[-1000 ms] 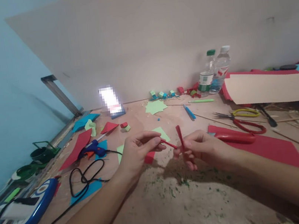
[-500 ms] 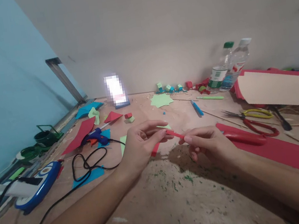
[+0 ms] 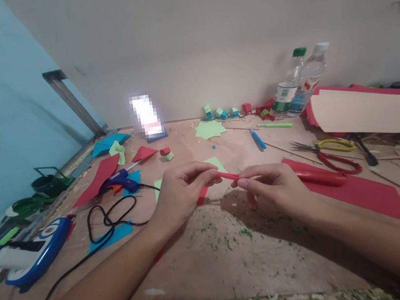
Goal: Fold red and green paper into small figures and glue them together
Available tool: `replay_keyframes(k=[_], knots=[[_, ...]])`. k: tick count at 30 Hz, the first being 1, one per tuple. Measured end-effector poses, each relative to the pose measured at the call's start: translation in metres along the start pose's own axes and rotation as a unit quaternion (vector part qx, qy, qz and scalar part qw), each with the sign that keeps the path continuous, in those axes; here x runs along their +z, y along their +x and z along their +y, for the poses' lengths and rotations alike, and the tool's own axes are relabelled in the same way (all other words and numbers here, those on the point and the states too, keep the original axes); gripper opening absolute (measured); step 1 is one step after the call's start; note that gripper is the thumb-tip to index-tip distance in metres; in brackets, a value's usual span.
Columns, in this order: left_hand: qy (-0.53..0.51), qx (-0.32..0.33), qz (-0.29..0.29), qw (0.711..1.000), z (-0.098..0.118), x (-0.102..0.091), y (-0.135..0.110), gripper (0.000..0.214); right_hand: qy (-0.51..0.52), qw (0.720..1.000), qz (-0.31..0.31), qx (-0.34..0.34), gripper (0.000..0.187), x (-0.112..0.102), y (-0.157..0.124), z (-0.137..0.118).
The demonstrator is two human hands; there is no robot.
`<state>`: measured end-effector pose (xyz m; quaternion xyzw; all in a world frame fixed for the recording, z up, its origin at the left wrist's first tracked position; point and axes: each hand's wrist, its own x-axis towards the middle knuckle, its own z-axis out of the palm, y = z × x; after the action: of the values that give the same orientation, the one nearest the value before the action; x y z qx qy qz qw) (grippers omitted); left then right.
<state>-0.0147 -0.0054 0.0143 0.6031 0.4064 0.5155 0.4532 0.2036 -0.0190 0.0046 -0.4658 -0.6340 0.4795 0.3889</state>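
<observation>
My left hand (image 3: pixel 181 190) and my right hand (image 3: pixel 273 186) meet above the middle of the wooden table (image 3: pixel 217 263). Between their fingertips runs a thin red paper strip (image 3: pixel 228 176), pinched at one end by my left thumb and fingers and at the other by my right ones. Both hands are closed on it. A small red paper scrap (image 3: pixel 202 195) lies on the table just under my left hand, next to a light green piece (image 3: pixel 215 163).
A blue glue gun (image 3: pixel 122 181) with a black cord (image 3: pixel 108 219) lies left, among red and blue paper scraps. Red-handled scissors (image 3: pixel 333 162), yellow-handled scissors (image 3: pixel 329 144) and a red sheet (image 3: pixel 364 193) lie right. Two water bottles (image 3: pixel 295 83) stand at the back.
The strip's upright end, held in my right hand, has been turned down so the strip now lies straight between both hands. The hands have drawn closer together.
</observation>
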Motion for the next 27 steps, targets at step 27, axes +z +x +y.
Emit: replay_keyframes(k=[27], knots=[[0.333, 0.218, -0.174, 0.901, -0.010, -0.028, 0.011, 0.029, -0.122, 0.985, 0.037, -0.118, 0.019, -0.010, 0.002, 0.007]])
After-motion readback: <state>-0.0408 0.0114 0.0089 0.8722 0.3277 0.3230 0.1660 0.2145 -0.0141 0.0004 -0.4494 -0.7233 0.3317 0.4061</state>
